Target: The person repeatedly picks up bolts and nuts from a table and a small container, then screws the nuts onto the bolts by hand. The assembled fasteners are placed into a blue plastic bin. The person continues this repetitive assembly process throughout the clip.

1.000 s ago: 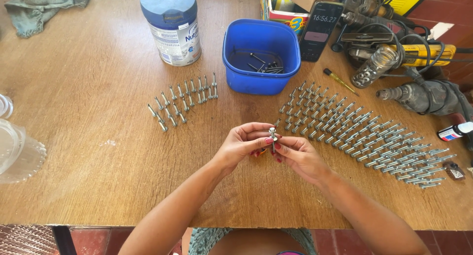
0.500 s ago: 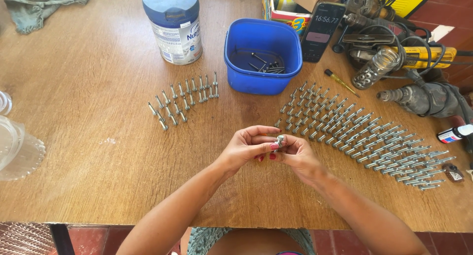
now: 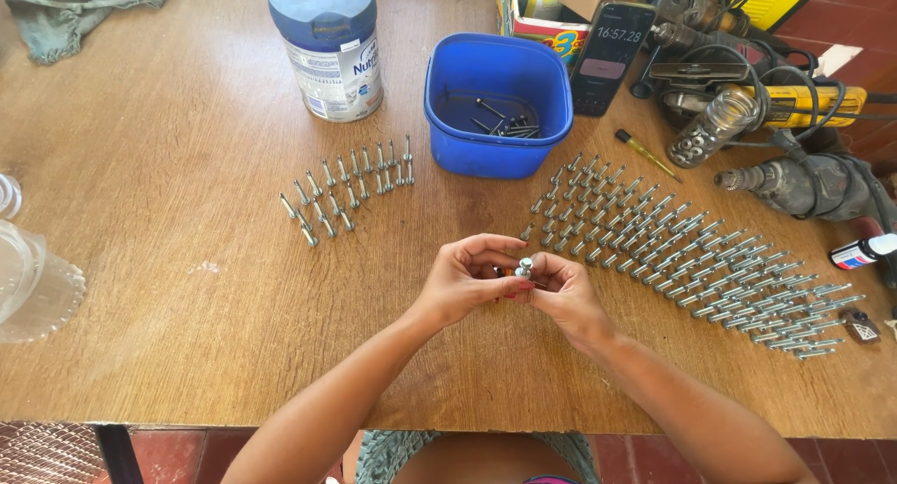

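Standing nearly upright between the fingertips of both hands, a small silver bolt point(image 3: 525, 267) shows its rounded end toward the camera, its long axis running roughly up and away from the wooden table point(image 3: 187, 353); the lower part of it is hidden behind the fingers. It sits above the near middle of the table, just short of the big fan of bolts point(image 3: 691, 260) laid out in rows to the right. Both forearms come in from the bottom edge and meet in a shallow V, wrists raised slightly off the wood. The left hand point(image 3: 462, 283) is curled, thumb and fingers drawn together and pinching the bolt from its side. The right hand point(image 3: 565, 292) mirrors it, fingers bent and closed in on the same bolt, the fingertips of the two hands touching or nearly so. A smaller group of bolts point(image 3: 348, 190) lies in short rows to the left, well apart from the hands. Behind them stands a blue plastic tub point(image 3: 498, 120) with a few loose bolts inside, and farther left a cylindrical tin with a blue lid point(image 3: 327, 45).
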